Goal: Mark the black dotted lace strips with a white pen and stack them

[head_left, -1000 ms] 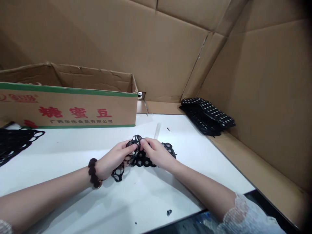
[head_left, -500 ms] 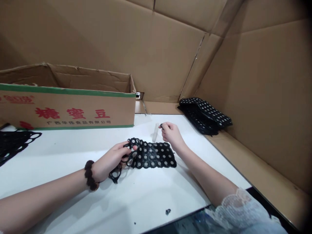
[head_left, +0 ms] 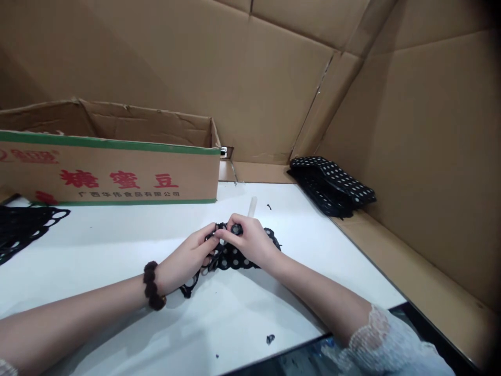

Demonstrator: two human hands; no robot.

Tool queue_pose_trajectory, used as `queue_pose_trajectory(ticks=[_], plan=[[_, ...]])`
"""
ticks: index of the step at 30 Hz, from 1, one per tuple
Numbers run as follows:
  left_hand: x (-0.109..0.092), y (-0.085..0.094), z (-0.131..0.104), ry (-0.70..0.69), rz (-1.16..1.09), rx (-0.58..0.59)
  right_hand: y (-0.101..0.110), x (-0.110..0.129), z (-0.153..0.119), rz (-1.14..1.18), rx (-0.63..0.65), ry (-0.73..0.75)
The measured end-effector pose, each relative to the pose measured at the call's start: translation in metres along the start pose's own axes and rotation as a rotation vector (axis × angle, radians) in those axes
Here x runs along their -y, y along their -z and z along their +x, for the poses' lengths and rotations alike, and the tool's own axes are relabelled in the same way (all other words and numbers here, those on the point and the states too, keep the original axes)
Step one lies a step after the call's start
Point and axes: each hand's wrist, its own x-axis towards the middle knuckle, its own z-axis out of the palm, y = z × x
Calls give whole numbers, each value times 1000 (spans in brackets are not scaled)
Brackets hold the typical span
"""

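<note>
A black sheet patterned with round holes (head_left: 235,258) lies on the white table, its left end lifted in my hands. My left hand (head_left: 198,248) is closed on that end, and a loop of the black material (head_left: 190,286) hangs below it. Over the sheet's upper edge, my right hand (head_left: 248,237) pinches the black material close to my left fingertips. A dark round piece (head_left: 237,228) shows at the right fingers. My right hand covers part of the sheet. Just behind that hand lies a whitish translucent stick (head_left: 252,206).
A cardboard box (head_left: 136,177) with red lettering stands at the back left. Black netting (head_left: 27,227) lies at the left edge. A stack of black dotted sheets (head_left: 332,185) rests at the back right. Small black scraps (head_left: 270,339) dot the table (head_left: 156,334). Cardboard walls (head_left: 176,62) surround it.
My right hand has moved left and down from beside the stick onto the sheet, meeting my left hand. A small black scrap now lies where it was.
</note>
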Motion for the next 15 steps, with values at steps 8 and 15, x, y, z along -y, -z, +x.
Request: queue_pose_trajectory(ticks=[8,15], plan=[[7,6,3,92,-29,-3,7,-12,6,154,-46,-36],[1,6,0,166,-81,-5,31,-34,22,394,-382,-247]])
